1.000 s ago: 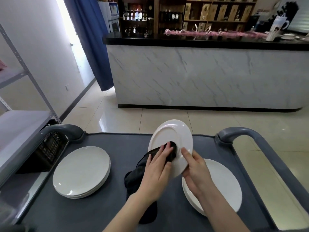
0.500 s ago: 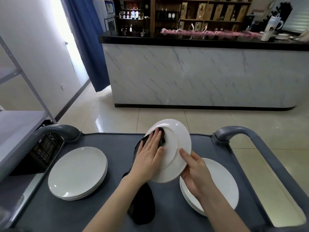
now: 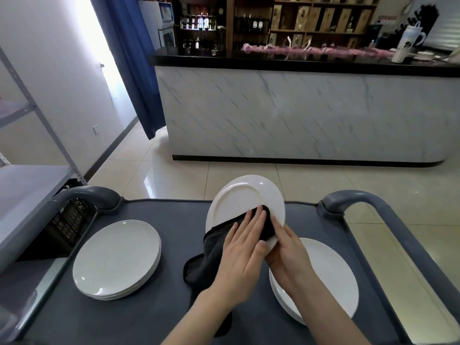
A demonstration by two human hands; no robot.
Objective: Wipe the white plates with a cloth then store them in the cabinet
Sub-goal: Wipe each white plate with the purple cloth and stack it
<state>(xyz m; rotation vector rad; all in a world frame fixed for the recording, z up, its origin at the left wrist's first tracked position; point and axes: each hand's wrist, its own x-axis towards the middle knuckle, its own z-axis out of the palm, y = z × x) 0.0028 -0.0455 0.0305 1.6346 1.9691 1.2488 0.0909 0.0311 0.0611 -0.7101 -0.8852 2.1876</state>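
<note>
A white plate [image 3: 239, 200] is tilted up on edge above the grey cart top [image 3: 174, 215], its underside facing me. My right hand [image 3: 286, 250] grips its lower right rim. My left hand [image 3: 245, 247] presses a black cloth [image 3: 211, 252] flat against the plate's lower part with straight fingers; the cloth hangs down onto the cart. A stack of white plates [image 3: 117, 257] lies at the left. Another stack of white plates [image 3: 328, 270] lies at the right, partly hidden by my right forearm.
The cart has grey handles at the far left [image 3: 92, 195] and far right [image 3: 358, 200]. A metal shelf rack [image 3: 29, 185] stands to the left. A marble-fronted bar counter [image 3: 298, 115] stands across the tiled floor, with bottle shelves behind it.
My left hand has slid the cloth from the plate's upper left down to its lower right, next to my right hand. The plate stays tilted in the same place.
</note>
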